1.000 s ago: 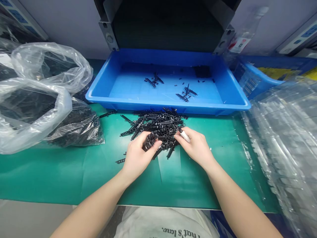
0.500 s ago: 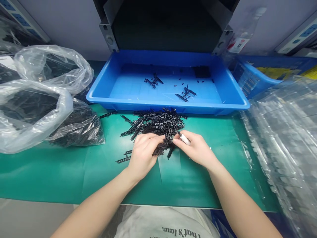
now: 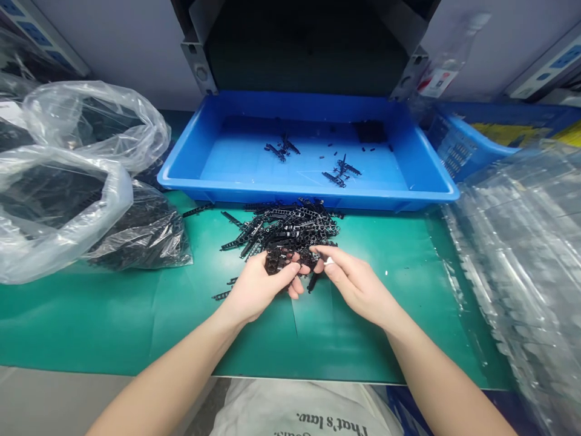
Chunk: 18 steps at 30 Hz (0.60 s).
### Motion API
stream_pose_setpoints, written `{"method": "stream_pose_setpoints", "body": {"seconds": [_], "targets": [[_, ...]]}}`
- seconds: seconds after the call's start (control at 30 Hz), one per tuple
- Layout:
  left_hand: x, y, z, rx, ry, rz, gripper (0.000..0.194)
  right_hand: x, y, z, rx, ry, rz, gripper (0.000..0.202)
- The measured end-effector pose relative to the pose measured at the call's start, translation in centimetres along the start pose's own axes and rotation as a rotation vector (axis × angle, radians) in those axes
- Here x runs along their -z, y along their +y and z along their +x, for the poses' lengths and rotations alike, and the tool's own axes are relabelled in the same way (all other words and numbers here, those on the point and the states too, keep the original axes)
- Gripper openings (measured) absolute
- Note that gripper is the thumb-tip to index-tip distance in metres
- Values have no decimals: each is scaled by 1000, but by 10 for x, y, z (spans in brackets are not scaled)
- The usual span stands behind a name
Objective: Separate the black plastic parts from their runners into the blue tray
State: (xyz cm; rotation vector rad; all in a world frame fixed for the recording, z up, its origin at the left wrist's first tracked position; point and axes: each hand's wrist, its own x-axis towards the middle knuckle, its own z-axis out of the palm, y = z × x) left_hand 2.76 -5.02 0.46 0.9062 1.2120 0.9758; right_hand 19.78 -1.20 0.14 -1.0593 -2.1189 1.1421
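Both hands meet palms inward, left hand (image 3: 258,284) cupped, right hand (image 3: 356,281) fingers extended.

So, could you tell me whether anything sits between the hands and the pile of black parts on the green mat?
Nothing visible does. The left hand already cups a clump of black parts, and the right hand reaches its fingers to the pile's near edge.

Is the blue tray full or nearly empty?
Nearly empty: the blue tray holds only a few black parts, and its floor shows.
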Motion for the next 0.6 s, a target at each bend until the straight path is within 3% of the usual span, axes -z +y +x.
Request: {"method": "stream_pose_setpoints", "body": {"seconds": [0.2,0.6], "targets": [[3,2,0,7,-71,-188,24,-7,-6,-6,107,-76,-200,31],[4,-2,-1,-8,-99,-149,15,-10,-6,-8,139,-23,-349,33]]}}
